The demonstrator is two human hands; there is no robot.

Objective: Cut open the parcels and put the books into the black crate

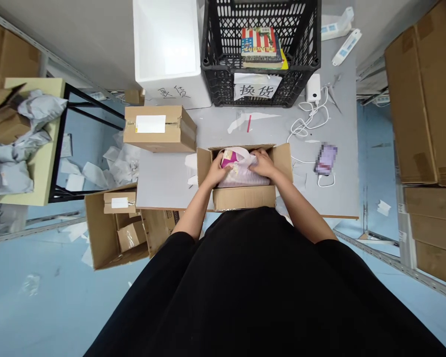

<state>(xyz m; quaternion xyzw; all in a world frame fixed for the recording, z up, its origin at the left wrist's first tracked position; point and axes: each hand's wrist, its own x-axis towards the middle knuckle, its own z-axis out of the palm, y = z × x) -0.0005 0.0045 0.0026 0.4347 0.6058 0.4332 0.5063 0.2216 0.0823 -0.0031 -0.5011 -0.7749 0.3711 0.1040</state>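
An open cardboard box (244, 197) stands at the table's front edge with its flaps folded out. Inside it lies a package in bubble wrap (241, 173), a magenta and white patch showing through at its upper left. My left hand (217, 171) grips the left side of this package, fingers bent over the wrap. On the other side my right hand (263, 163) holds the wrap's upper right, its fingertips partly hidden in the plastic. What is under the wrap cannot be made out.
Behind stand a white bin (167, 82) and a black crate (260, 101) with several books (259, 44). A taped carton (154, 129) sits at left. To the right lie a phone (326, 158) and white cables (301, 130). A large open carton (96, 233) stands lower left.
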